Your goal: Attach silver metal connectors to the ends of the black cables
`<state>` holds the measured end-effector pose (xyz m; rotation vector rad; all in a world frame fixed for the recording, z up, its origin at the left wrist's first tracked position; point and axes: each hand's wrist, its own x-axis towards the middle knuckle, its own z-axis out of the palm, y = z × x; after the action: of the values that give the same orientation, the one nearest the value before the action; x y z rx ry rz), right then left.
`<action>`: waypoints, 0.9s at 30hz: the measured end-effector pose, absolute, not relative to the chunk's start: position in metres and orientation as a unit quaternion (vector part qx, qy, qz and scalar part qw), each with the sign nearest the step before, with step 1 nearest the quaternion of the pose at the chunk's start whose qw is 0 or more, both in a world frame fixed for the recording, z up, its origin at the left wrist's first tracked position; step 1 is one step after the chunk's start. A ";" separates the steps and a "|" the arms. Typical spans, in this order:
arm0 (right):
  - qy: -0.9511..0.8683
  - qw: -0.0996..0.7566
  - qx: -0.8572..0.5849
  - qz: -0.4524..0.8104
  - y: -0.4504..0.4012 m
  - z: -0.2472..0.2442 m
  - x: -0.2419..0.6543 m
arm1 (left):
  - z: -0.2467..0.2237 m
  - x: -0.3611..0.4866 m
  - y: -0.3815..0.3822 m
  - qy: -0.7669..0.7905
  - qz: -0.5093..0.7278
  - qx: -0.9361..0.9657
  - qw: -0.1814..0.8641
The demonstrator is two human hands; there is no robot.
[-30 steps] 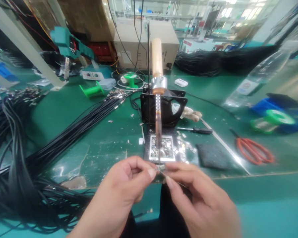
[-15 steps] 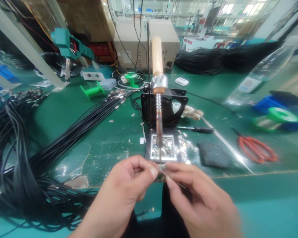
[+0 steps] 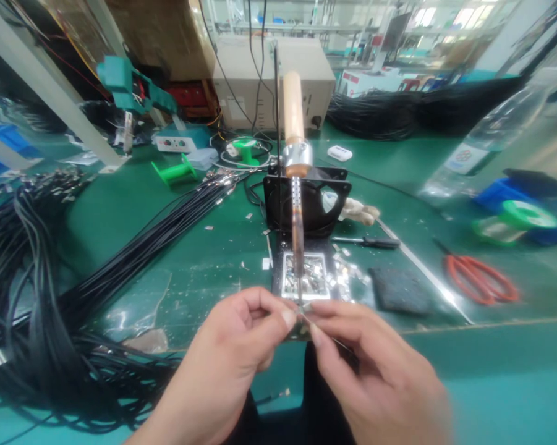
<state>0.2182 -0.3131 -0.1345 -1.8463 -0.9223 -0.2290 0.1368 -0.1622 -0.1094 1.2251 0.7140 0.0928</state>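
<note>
A soldering iron (image 3: 297,228) with a wooden handle is fixed upright, tip down, just above my fingertips. My left hand (image 3: 241,340) is closed in a pinch close to the tip; what it pinches is too small to make out. Opposite it, my right hand (image 3: 371,364) grips a thin cable (image 3: 306,319) that runs back under the fingers. A small metal connector piece (image 3: 306,306) shows between the two hands, at the iron's tip. Behind the hands, a square tray (image 3: 284,278) holds many small metal pieces.
Bundled black cables (image 3: 153,247) lie left. A black fan (image 3: 306,207) stands behind the iron. To the right are a screwdriver (image 3: 375,241), a dark sponge-like block (image 3: 399,289), red-handled cutters (image 3: 484,281), a green spool (image 3: 528,216) and a plastic bottle (image 3: 486,142).
Both hands stay in nearly the same place under the iron's tip. The small metal piece between them has shifted slightly; the view has moved only a little.
</note>
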 end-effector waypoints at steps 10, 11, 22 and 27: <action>-0.391 0.499 -0.768 -0.097 -0.315 -0.135 0.216 | -0.107 0.138 -0.162 0.323 0.046 0.561 0.761; -0.391 0.499 -0.768 -0.095 -0.314 -0.135 0.217 | -0.107 0.138 -0.162 0.322 0.045 0.560 0.762; -0.391 0.499 -0.768 -0.091 -0.313 -0.135 0.218 | -0.105 0.140 -0.161 0.326 0.041 0.549 0.768; -0.384 0.503 -0.769 -0.091 -0.312 -0.133 0.218 | -0.104 0.140 -0.160 0.325 0.036 0.535 0.779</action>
<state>0.2178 -0.3119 -0.1331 -1.8560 -0.9279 -0.2203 0.1403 -0.1602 -0.1041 1.1560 0.7028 0.0782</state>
